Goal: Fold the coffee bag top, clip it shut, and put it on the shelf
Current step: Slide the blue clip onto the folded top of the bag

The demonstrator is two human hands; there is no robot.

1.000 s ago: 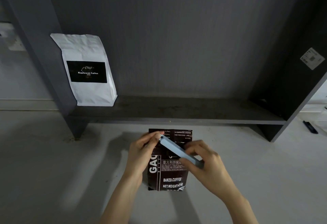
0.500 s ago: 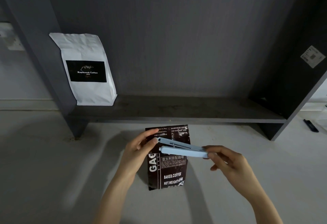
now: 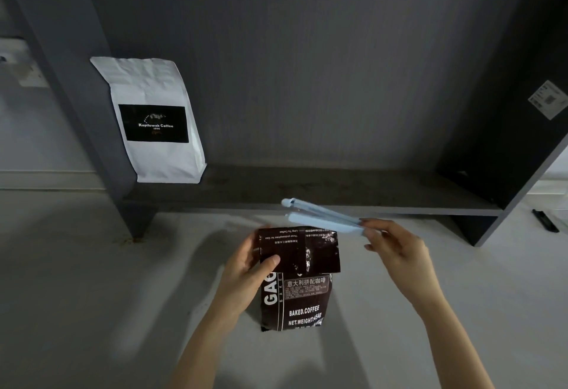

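Observation:
A dark brown coffee bag (image 3: 299, 293) stands upright on the pale floor, its top flap folded down over the front. My left hand (image 3: 250, 268) grips the bag's left edge, thumb pressing on the folded flap. My right hand (image 3: 396, 247) pinches one end of a long light-blue sealing clip (image 3: 322, 215). The clip's two arms are spread apart and it hovers just above and behind the bag's top, not touching it. The dark shelf board (image 3: 322, 192) runs across right behind the bag.
A white coffee bag (image 3: 156, 121) with a black label stands at the shelf's left end against the upright side panel (image 3: 76, 81). The right side panel (image 3: 522, 142) carries a white sticker. A small black object (image 3: 545, 219) lies on the floor at far right.
The clip was lying across the bag's front between both hands. My right hand has lifted it up and to the right, off the bag, with its arms spread. My left hand shifted onto the folded flap.

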